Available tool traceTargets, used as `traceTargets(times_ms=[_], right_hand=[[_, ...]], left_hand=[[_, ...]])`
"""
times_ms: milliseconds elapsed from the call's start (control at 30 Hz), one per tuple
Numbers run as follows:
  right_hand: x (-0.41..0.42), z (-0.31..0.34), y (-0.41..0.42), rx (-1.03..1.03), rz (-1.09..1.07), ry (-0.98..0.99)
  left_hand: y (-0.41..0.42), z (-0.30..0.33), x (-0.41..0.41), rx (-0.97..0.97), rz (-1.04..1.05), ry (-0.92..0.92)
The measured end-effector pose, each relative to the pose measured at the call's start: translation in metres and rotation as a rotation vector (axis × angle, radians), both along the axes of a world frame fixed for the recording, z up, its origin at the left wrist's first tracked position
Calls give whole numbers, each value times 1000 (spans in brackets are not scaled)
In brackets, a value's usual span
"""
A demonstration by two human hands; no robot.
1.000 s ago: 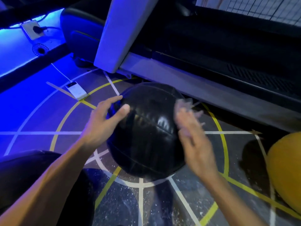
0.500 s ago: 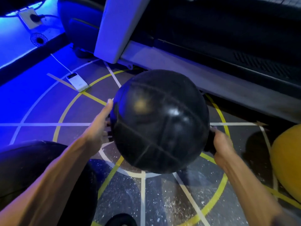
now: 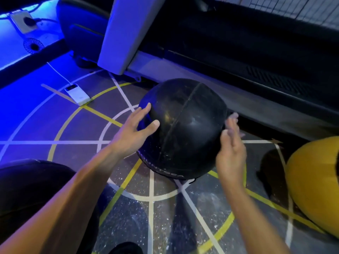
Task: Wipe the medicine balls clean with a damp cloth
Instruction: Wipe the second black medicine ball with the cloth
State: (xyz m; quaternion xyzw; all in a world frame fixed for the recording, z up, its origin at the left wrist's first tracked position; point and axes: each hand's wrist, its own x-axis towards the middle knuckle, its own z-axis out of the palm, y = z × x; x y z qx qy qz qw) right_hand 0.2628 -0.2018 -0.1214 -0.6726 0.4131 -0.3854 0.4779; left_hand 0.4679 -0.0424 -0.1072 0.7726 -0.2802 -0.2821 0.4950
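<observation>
Mid-frame, the black medicine ball point(image 3: 183, 129) looks heavy and slick, best cradled low on both sides. The left hand point(image 3: 132, 132) touches it with spread fingers; the right hand point(image 3: 231, 143), blurred, seems flat against it, no cloth visible.

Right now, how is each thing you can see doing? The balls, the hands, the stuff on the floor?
Black ball: between both hands, dusty and scuffed, seam showing.
Left hand: open, fingers spread, at the ball's left side.
Right hand: open, blurred, at the ball's right side.
Yellow ball: lying on the floor, untouched.
Power bank: flat on the floor, cable plugged in.
</observation>
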Motion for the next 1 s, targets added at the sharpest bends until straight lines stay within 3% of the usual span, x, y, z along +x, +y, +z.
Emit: traceTargets(times_ms=[167,233,267,367,400,467,567,700,767,867,933,1000], right_hand=[[-8,-13,42,-966,552,440],[-16,-13,8,-1151,648,533],[-14,-7,-9,-1106,621,502],[7,18,-41,-648,367,323],[15,24,-35,-620,315,310],[22,14,-6,-823,334,396],[-4,-30,34,-1244,635,641],[-45,-46,18,-1421,1000,831],[-37,-28,1,-1447,953,815],[-3,11,-27,-1275,504,717],[25,28,-18,-1097,249,788],[35,11,16,-1164,410,969]], left_hand=[[-4,-4,-4,11,24,-142],[-2,-7,-3,37,-18,-148],[-3,-6,-2,63,-41,-160],[-15,2,1,101,-77,-138],[-20,4,1,82,-91,-128],[-28,6,0,42,-125,-137],[-34,6,-4,47,-152,-160],[-38,7,-11,101,-176,-160],[-43,7,-9,103,-183,-158],[-55,12,-3,110,-187,-96],[-63,18,0,113,-210,-41],[-69,19,1,111,-217,-17]])
